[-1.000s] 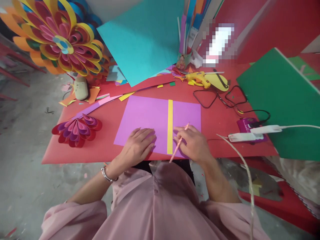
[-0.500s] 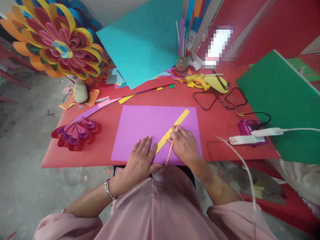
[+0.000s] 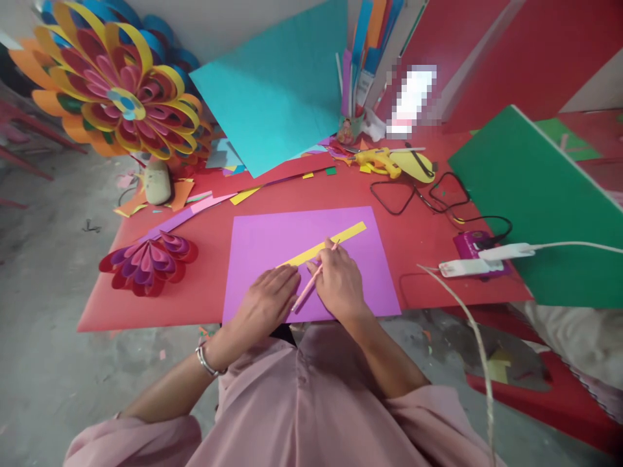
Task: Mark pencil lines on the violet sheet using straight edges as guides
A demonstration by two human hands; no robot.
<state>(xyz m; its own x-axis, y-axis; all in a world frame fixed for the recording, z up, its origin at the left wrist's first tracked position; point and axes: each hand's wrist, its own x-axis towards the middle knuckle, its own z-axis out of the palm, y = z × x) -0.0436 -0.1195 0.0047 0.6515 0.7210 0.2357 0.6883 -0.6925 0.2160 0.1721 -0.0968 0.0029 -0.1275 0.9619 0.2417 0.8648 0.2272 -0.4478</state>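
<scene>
Here the yellow paper strip [image 3: 346,233] lies aslant on the purple paper sheet [image 3: 272,233], which rests at the near edge of the red tabletop [image 3: 199,311]. Left hand [image 3: 267,297]: fingers unclenched, laid on the sheet at the strip's lower end. Right hand [image 3: 339,285]: fingers grasping a slim pink pencil [image 3: 304,296], its upper end close to the strip.

Left hand's [image 3: 270,292] fingertips partly cover the near end of the yellow strip [image 3: 341,239], and the right hand [image 3: 338,282] blocks a bit of the pink pencil [image 3: 304,295]. Right of that hand, the green board [image 3: 540,220] runs off frame; beyond it, some bright patch [image 3: 413,97] is just pixel mush.
</scene>
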